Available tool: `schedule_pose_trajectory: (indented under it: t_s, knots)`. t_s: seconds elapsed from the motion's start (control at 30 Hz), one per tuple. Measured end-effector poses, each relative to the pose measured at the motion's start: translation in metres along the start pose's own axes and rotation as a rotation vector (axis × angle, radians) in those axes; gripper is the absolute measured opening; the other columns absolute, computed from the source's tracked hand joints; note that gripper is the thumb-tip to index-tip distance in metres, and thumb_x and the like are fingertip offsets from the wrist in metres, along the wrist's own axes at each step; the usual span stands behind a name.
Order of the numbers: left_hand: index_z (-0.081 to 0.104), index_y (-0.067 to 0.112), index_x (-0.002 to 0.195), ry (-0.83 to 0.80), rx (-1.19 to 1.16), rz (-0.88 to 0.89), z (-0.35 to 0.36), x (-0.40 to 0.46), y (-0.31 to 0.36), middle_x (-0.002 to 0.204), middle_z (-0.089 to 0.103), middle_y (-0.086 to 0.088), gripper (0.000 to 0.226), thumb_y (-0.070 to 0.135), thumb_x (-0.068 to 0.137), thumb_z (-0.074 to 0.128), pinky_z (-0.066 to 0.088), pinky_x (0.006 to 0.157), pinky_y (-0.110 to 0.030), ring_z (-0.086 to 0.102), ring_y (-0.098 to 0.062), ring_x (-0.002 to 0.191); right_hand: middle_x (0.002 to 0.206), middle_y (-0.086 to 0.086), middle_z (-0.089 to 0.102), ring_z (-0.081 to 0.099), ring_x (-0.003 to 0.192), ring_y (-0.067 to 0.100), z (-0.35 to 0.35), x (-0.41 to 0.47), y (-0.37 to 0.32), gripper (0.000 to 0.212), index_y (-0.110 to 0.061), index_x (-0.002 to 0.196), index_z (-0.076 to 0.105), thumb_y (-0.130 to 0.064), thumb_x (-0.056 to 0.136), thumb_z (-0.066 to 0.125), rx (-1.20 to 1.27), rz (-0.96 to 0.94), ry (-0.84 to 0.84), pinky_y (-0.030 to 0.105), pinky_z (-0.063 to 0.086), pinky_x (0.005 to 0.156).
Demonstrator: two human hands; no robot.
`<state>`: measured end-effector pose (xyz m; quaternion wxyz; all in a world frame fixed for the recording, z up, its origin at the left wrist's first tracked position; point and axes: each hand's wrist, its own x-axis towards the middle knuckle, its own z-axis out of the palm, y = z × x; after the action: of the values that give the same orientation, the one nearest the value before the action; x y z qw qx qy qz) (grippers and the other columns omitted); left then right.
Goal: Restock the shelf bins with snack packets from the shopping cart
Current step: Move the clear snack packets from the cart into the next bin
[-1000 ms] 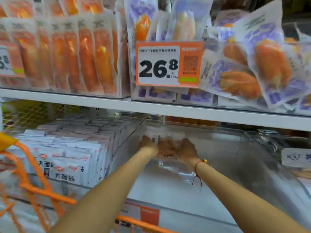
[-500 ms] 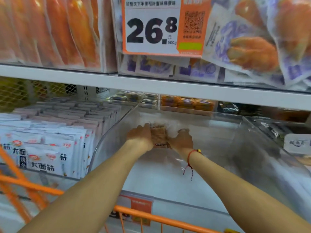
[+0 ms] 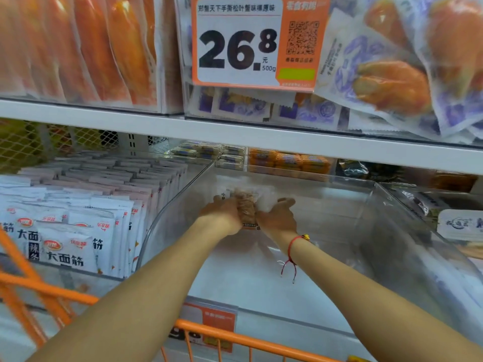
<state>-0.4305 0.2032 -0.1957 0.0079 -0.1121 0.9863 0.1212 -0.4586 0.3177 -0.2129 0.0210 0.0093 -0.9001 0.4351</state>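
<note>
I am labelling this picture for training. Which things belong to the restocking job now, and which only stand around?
Belong to the job:
- left hand
- right hand
- snack packets held between both hands
- clear bin
- orange cart

Only around:
- white packets in the left bin
- price tag
- orange packets above
- purple packets above

A snack packet is held upright between the left hand and the right hand, near the back wall of a clear bin on the lower shelf. White packets are stacked in the bin beside it, toward the shelf's left end. An orange price tag is fixed on the upper shelf. The orange cart rim is seen along the shelf's front edge.
</note>
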Motion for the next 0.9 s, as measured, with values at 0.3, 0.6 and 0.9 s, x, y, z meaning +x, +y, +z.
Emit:
schedule_pose_trajectory:
  t_s: [0.3, 0.6, 0.9]
  knots:
    - [0.045, 0.013, 0.135, -0.241, -0.004, 0.154, -0.022, -0.029, 0.008, 0.138, 0.048, -0.010, 0.042, 0.018, 0.094, 0.042, 0.042, 0.100, -0.036, 0.049, -0.030, 0.121, 0.117, 0.016, 0.061, 0.054, 0.092, 0.024, -0.036, -0.035, -0.022, 0.028, 0.001, 0.118, 0.060, -0.015, 0.098, 0.047, -0.266, -0.120, -0.375, 0.036, 0.048, 0.092]
    - [0.055, 0.022, 0.128, 0.073, -0.246, 0.116, -0.070, -0.149, -0.016, 0.129, 0.058, -0.002, 0.036, 0.020, 0.092, 0.051, 0.045, 0.097, -0.034, 0.055, -0.026, 0.118, 0.113, 0.005, 0.067, 0.061, 0.106, 0.020, -0.095, -0.130, -0.022, 0.022, -0.013, 0.105, 0.070, -0.007, 0.089, 0.056, -0.067, -0.309, -0.207, 0.029, 0.050, 0.093]
    - [0.065, 0.029, 0.085, 0.004, -0.154, 0.085, -0.091, -0.282, -0.069, 0.085, 0.068, 0.004, 0.015, 0.021, 0.090, 0.053, 0.052, 0.079, -0.033, 0.066, -0.021, 0.088, 0.072, -0.004, 0.067, 0.061, 0.061, 0.007, -0.109, -0.244, -0.023, 0.022, -0.026, 0.078, 0.068, -0.007, 0.087, 0.062, 0.004, -0.667, -0.279, 0.019, 0.047, 0.060]
